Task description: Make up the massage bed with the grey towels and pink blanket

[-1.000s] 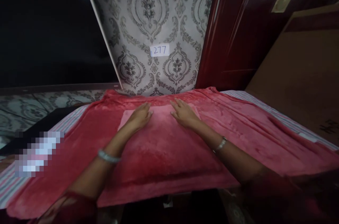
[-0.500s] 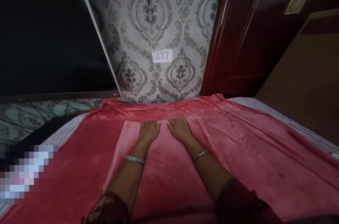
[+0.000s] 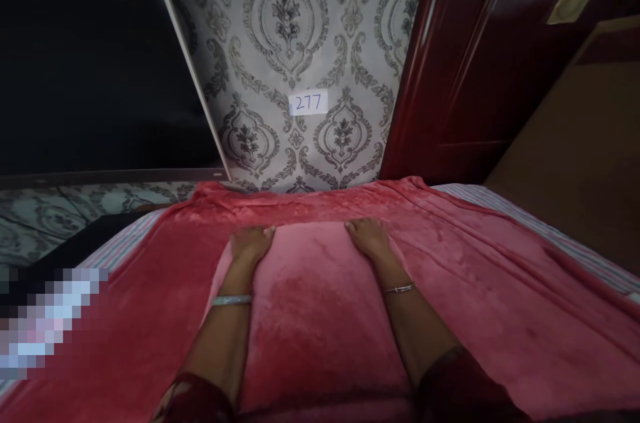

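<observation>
A folded pink fleece blanket (image 3: 313, 303) lies in front of me, its far edge running straight between my hands. At its far left corner, my left hand (image 3: 251, 243) is closed over the edge, with the thumb pointing inward. My right hand (image 3: 369, 236) is closed over the far right corner in the same way. The fingertips of both hands are hidden beyond the edge. Under the folded piece spreads a larger red-pink fleece layer (image 3: 500, 290); I cannot tell whether the two are joined.
Striped bedding (image 3: 470, 195) shows along the sides. A large dark screen (image 3: 100, 70) stands at the left. Patterned wallpaper with a "277" paper label (image 3: 309, 102) is behind. On the right are a dark red wooden panel (image 3: 465, 76) and a brown cardboard box (image 3: 585, 136).
My hands have moved apart along the folded blanket's far edge, from lying flat near the middle out to its two corners. The view has shifted slightly.
</observation>
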`<state>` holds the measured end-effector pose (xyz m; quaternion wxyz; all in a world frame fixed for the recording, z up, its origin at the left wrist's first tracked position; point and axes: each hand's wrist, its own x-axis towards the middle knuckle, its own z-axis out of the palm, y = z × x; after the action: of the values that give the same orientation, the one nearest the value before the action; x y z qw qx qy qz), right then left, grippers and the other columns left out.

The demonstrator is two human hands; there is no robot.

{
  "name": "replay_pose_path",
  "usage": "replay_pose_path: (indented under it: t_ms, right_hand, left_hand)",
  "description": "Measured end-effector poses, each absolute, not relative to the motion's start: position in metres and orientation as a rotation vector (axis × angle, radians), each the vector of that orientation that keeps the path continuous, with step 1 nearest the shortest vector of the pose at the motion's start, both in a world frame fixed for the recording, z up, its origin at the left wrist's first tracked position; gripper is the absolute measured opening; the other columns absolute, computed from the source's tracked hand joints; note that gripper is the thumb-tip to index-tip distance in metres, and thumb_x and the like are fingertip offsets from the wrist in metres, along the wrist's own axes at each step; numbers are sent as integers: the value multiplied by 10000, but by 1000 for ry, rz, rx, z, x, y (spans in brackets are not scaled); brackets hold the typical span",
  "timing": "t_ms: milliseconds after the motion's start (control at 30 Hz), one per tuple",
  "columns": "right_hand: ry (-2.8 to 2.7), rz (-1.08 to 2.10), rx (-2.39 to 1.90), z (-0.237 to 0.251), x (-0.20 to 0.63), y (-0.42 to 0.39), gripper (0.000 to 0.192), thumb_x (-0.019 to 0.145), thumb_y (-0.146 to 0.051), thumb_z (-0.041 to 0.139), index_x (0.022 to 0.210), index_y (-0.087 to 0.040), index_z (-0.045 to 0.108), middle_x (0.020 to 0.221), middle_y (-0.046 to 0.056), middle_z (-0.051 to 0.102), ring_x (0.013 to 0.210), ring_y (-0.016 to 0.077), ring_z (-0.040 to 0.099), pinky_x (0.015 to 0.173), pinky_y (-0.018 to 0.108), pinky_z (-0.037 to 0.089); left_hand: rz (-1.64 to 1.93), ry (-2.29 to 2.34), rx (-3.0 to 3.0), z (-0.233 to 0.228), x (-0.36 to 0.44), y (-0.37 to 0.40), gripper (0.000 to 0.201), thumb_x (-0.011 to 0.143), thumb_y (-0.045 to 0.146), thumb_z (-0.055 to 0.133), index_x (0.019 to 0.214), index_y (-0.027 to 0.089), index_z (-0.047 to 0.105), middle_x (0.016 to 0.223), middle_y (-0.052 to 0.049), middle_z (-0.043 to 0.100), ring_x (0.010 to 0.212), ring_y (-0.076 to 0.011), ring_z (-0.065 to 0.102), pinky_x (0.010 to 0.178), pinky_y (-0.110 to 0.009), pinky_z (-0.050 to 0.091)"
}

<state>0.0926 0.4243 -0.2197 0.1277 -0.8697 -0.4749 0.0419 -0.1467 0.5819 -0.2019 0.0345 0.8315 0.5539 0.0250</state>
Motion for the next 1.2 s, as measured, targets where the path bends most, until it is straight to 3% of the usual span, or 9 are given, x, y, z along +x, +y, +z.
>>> replay_pose_path:
  t_ms: [200,333,600,767,867,933,1000,1067,1200]
  right_hand:
    - [-1290,154,-2576,-236,117,428,514,1053,-392,273,1214,-169,707,1284,159,661,1220,285,575,1022,417,408]
    - [-1279,145,-2572,-242,120,432,510,1048,-357,277,1195,-138,714,1267,175,671,1200,268,594,1028,383,405]
    - [-1184,84,-2552,-226,106,428,512,1024,-319,285,1163,-115,733,1217,214,688,1171,323,619,1011,479,442]
    - [-1418,-48,-2352,-199,78,425,484,1026,-291,308,1397,-169,594,1428,157,576,1362,305,474,1153,550,304]
    - [-1805,-25,-2040,-196,49,414,484,1012,-281,375,1471,-243,524,1552,81,459,1446,241,377,1190,470,289]
    - [-2104,73,-1780,-200,28,402,502,1014,-301,395,1509,-286,472,1605,64,377,1492,255,301,1194,514,274]
    - [-2340,195,-1583,-208,13,391,510,1032,-340,382,1540,-313,416,1639,50,304,1529,270,209,1206,573,209]
    - [-2469,270,-1500,-214,7,387,510,1054,-396,358,1560,-331,370,1655,24,258,1546,249,146,1227,573,122]
    - [-2519,226,-1545,-220,21,408,561,1052,-530,344,1580,-344,310,1672,11,189,1554,242,98,1236,554,17]
  left_hand:
    - [29,1725,2403,-207,-160,606,604,1005,441,260,1226,109,713,1312,-193,667,1219,-318,633,990,-405,497]
    - [62,1777,2331,-213,-159,609,597,1016,350,216,1272,59,670,1361,-219,625,1248,-311,616,992,-397,499]
    - [110,1791,2335,-195,-158,599,526,1015,311,262,1256,86,671,1306,-218,663,1203,-299,643,956,-388,515]
    - [216,1685,2534,-151,-158,559,451,997,343,366,1157,75,692,1279,-264,649,1227,-373,590,1031,-514,437]
    - [263,1315,2751,-149,-176,494,366,996,367,419,1113,168,703,1245,-149,685,1165,-280,612,1058,-410,425]
    - [226,851,2911,-167,-195,445,353,1000,352,414,1072,186,717,1138,-124,718,1060,-262,644,1011,-414,465]
    - [301,502,3009,-196,-214,406,382,972,354,500,1296,202,633,1334,-129,647,1226,-291,584,1096,-483,420]
    - [393,435,3103,-229,-228,383,630,905,364,626,1500,256,447,1546,-128,468,1416,-346,422,1147,-573,351]
    - [488,532,3230,-271,-236,376,829,855,317,688,1578,356,283,1647,-53,315,1514,-343,261,1189,-607,271]
